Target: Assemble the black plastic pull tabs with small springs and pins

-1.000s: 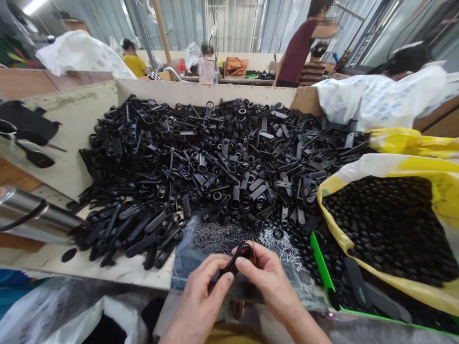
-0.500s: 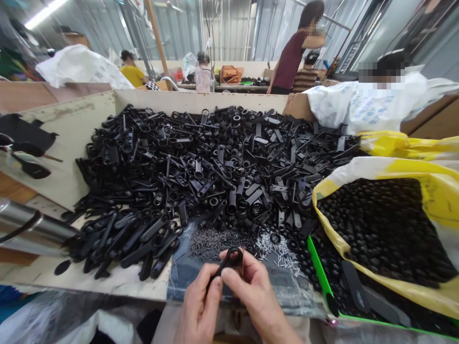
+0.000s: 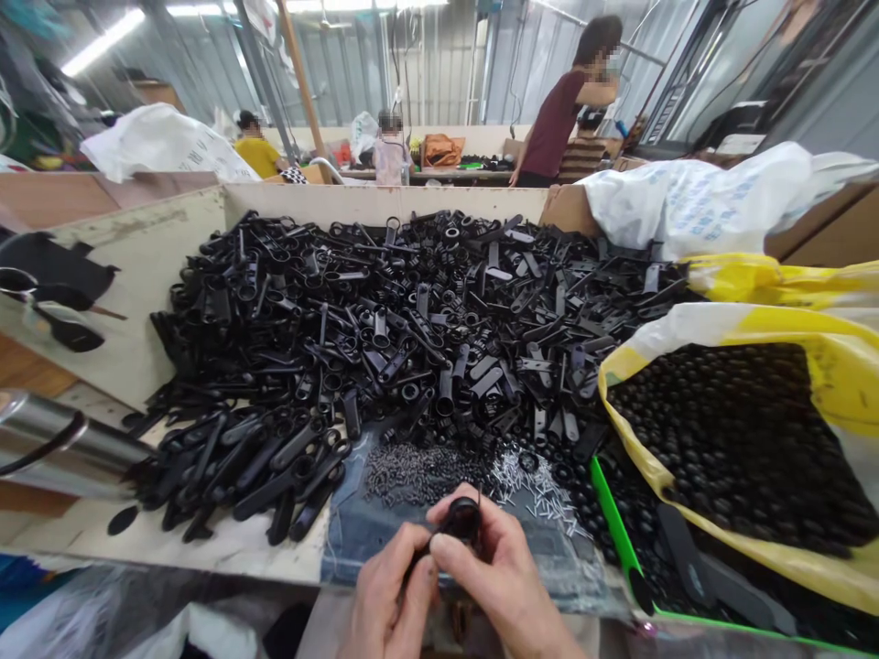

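Black plastic piece [image 3: 465,518] half hidden between left hand [image 3: 388,590] and right hand [image 3: 498,572].

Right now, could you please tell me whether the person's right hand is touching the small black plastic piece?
Touching. The head view shows the right hand with its fingers closed on the black plastic piece, and no gap shows between them.

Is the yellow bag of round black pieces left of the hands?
No, the yellow plastic bag of round black pieces lies right of the left hand and right hand holding a black plastic piece.
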`<state>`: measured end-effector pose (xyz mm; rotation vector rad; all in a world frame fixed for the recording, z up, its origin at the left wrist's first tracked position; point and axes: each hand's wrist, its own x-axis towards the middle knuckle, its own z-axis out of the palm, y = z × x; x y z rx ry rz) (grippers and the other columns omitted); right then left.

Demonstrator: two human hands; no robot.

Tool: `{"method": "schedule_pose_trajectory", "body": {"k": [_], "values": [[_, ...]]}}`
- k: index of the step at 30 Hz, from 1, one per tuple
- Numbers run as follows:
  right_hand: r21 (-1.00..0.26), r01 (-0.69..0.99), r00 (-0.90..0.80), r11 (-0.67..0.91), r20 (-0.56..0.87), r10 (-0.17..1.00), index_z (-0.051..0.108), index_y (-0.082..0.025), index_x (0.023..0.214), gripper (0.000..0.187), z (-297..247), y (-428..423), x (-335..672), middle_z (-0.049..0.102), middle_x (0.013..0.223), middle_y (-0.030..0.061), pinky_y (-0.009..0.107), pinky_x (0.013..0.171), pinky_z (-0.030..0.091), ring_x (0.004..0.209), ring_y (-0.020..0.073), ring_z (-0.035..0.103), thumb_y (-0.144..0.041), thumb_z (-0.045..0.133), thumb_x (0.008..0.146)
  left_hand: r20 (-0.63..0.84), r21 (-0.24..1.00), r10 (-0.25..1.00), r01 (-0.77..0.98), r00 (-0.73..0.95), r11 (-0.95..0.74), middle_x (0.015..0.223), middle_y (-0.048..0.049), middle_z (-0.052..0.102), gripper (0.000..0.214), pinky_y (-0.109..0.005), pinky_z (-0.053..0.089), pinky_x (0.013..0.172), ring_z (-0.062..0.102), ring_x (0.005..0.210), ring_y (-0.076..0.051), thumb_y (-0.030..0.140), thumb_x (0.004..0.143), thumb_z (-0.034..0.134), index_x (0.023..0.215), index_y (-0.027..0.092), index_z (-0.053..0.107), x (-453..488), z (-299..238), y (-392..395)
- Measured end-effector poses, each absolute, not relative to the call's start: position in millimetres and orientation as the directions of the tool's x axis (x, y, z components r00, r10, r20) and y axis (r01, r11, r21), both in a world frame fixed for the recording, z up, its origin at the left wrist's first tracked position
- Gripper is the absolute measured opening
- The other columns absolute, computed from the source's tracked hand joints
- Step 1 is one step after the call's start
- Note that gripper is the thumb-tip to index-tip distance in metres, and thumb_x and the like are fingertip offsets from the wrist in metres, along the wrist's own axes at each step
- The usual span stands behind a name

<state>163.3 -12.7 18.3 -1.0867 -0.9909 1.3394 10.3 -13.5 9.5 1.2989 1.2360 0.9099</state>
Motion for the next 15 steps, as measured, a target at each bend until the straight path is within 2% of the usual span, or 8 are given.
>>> {"method": "schedule_pose_trajectory", "body": {"k": [3, 6, 10, 15], "values": [[-0.97, -0.211, -0.059, -0.118, -0.108, 0.992, 0.063, -0.02, 0.081, 0.032, 29.7, -11.5, 169.8, 0.054, 0.071, -0.0043, 0.021, 0.051, 0.045, 0.058, 0.012, 0.05, -0.048, 0.078, 0.084, -0.176, 0.972, 0.957, 0.195, 0.232, 0.132, 0.068, -0.0033, 0.065, 0.038, -0.027, 0.048, 0.067, 0.057, 0.07, -0.022, 0.063, 0.088, 0.068, 0.083, 0.026, 0.072, 8.6, 10.9, -13.4], [-0.992, -0.103, -0.062, -0.073, -0.067, 0.996, 0.064, -0.02, 0.078, 0.031, 31.5, -13.9, 175.1, 0.054, 0.071, -0.0034, 0.022, 0.056, 0.044, 0.062, 0.0128, 0.049, -0.047, 0.076, 0.086, -0.176, 0.972, 0.935, 0.207, 0.307, 0.115, 0.069, -0.0028, 0.065, 0.039, -0.026, 0.046, 0.065, 0.055, 0.067, -0.02, 0.064, 0.09, 0.066, 0.089, 0.025, 0.073, 6.8, 16.6, -11.1], [-0.99, -0.081, -0.096, -0.114, -0.106, 0.99, 0.068, -0.019, 0.082, 0.033, 24.0, -20.4, 179.7, 0.054, 0.07, -0.0028, 0.024, 0.06, 0.039, 0.066, 0.0139, 0.046, -0.051, 0.075, 0.085, -0.148, 0.98, 0.917, 0.179, 0.371, 0.086, 0.064, -0.0016, 0.062, 0.034, -0.026, 0.045, 0.065, 0.053, 0.065, -0.019, 0.058, 0.088, 0.072, 0.079, 0.025, 0.073, 5.6, 21.9, -10.9], [-0.981, -0.13, -0.026, -0.146, -0.144, 0.989, 0.068, -0.018, 0.079, 0.039, 13.9, -29.7, 175.8, 0.054, 0.069, -0.0022, 0.026, 0.061, 0.037, 0.066, 0.0144, 0.045, -0.056, 0.074, 0.086, -0.208, 0.974, 0.955, 0.134, 0.213, 0.182, 0.069, -0.0041, 0.066, 0.022, -0.029, 0.049, 0.07, 0.059, 0.074, -0.025, 0.05, 0.079, 0.083, 0.084, 0.03, 0.078, 8.5, 6.3, -24.3]]}}
